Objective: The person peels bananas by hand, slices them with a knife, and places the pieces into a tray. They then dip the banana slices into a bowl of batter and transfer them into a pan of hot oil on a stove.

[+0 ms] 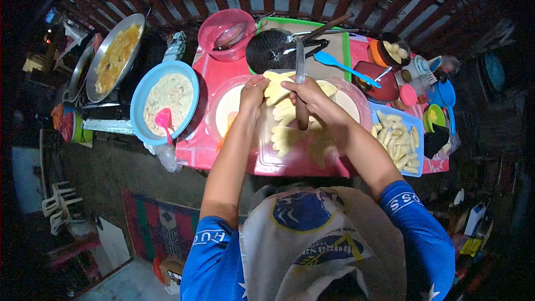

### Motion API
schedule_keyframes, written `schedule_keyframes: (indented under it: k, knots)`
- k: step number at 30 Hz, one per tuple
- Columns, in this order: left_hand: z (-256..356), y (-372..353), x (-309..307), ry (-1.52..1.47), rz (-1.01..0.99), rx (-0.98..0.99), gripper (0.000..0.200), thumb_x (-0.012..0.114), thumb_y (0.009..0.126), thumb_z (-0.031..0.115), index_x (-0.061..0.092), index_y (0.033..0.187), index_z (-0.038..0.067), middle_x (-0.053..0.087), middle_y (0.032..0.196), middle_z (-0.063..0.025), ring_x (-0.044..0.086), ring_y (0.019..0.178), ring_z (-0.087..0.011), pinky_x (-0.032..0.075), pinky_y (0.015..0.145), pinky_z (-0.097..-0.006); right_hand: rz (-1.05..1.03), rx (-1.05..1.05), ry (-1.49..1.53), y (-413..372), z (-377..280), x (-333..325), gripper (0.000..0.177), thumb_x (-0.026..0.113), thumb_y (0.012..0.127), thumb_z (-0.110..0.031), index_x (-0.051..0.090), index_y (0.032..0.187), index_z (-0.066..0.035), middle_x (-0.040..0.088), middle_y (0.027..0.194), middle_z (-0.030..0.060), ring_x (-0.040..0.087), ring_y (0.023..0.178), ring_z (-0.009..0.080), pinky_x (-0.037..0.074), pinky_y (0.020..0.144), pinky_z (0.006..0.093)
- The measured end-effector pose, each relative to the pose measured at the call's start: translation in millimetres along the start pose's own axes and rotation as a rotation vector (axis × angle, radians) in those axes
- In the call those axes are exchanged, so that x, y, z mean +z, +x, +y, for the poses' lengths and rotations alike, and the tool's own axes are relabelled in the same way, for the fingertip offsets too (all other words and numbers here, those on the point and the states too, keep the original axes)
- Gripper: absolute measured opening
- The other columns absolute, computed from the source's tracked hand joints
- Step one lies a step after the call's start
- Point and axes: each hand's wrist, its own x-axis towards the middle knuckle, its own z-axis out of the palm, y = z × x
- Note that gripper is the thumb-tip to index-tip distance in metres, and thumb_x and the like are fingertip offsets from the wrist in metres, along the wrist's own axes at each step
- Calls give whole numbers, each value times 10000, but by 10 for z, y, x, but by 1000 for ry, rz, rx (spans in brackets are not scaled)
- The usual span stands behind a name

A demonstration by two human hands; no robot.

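My right hand point(310, 96) is wrapped round the handle of a knife point(300, 61), its blade pointing away from me. Its fingertips also touch a pale yellow fanned piece point(275, 90). On the left side of that piece, my left hand point(253, 93) holds its edge with closed fingers. Below them, more fanned pieces point(283, 136) lie on a clear board point(267, 163). Two bowls of pale batter, one on the left point(227, 106) and one on the right point(346, 105), stand partly behind my forearms.
At the left are a blue basin point(193, 86) with a pink scoop point(163, 118) and a pan of frying food point(118, 58). A blue tray point(419, 150) of peeled bananas point(398, 142) is at the right. Farther back lie a pink bowl point(209, 30) and a blue spatula point(345, 68).
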Motion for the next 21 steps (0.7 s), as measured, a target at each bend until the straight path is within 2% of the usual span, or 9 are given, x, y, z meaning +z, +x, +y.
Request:
schedule_keyframes:
  k: [5, 9, 11, 12, 14, 16, 17, 20, 21]
  knots:
    - [-34, 303, -65, 117, 156, 120, 297, 533, 745, 44, 454, 1027, -2, 570, 828, -81, 560, 696, -149, 438, 587, -223, 21, -15, -113, 374, 88, 41, 208, 644, 719, -125, 489, 811, -21, 483, 554, 21, 444, 412, 91, 375, 360, 226]
    - [-126, 387, -145, 205, 169, 185, 270, 473, 738, -23, 460, 1007, -20, 560, 867, -124, 564, 760, -176, 457, 642, -242, 214, -43, -395, 475, 148, 65, 249, 653, 693, -128, 488, 821, 8, 496, 567, 47, 460, 418, 98, 382, 358, 230]
    - [-146, 306, -180, 643, 213, 453, 253, 444, 728, -17, 510, 971, 0, 569, 916, -137, 572, 741, -204, 455, 664, -276, 246, -59, -493, 569, 228, 32, 275, 659, 684, -142, 487, 827, 18, 501, 569, 53, 468, 422, 94, 386, 358, 226]
    - [-144, 273, -191, 648, 207, 453, 253, 444, 728, -17, 510, 971, 0, 569, 916, -137, 572, 741, -204, 455, 664, -276, 283, -108, -639, 581, 248, 31, 310, 656, 679, -162, 487, 854, 30, 523, 596, 81, 506, 465, 141, 420, 408, 263]
    - [-158, 201, -209, 1221, 115, 987, 274, 423, 712, 4, 549, 954, 24, 578, 927, -135, 569, 756, -274, 444, 711, -331, 330, -149, -780, 546, 268, 39, 348, 652, 674, -183, 488, 881, 42, 545, 623, 108, 543, 508, 189, 453, 457, 300]
    - [-237, 171, -256, 1257, 27, 931, 304, 436, 688, 25, 553, 969, 28, 574, 911, -161, 546, 777, -354, 434, 726, -388, 393, -271, -1088, 377, 137, 111, 413, 631, 666, -235, 492, 924, 56, 568, 786, 186, 568, 723, 313, 463, 651, 375]
    - [-247, 132, -249, 1301, 45, 903, 301, 439, 693, 35, 551, 972, 23, 571, 900, -178, 544, 766, -364, 436, 719, -391, 314, -241, -944, 217, -17, 152, 429, 607, 664, -250, 500, 953, 49, 525, 939, 240, 484, 924, 379, 394, 800, 404]
    - [-215, 82, -163, 1135, 36, 553, 324, 434, 693, 33, 535, 999, -7, 563, 871, -221, 556, 732, -353, 439, 700, -399, 300, -404, -961, 131, 165, 3, 382, 564, 691, -195, 488, 989, 32, 487, 992, 229, 449, 975, 355, 375, 824, 408]
    - [-207, 71, -140, 1015, 33, 583, 331, 438, 696, 30, 527, 1012, -16, 565, 872, -216, 563, 734, -324, 441, 692, -386, 272, -500, -983, -41, 120, -41, 403, 566, 688, -199, 476, 1006, 32, 485, 986, 230, 450, 972, 353, 372, 826, 413]
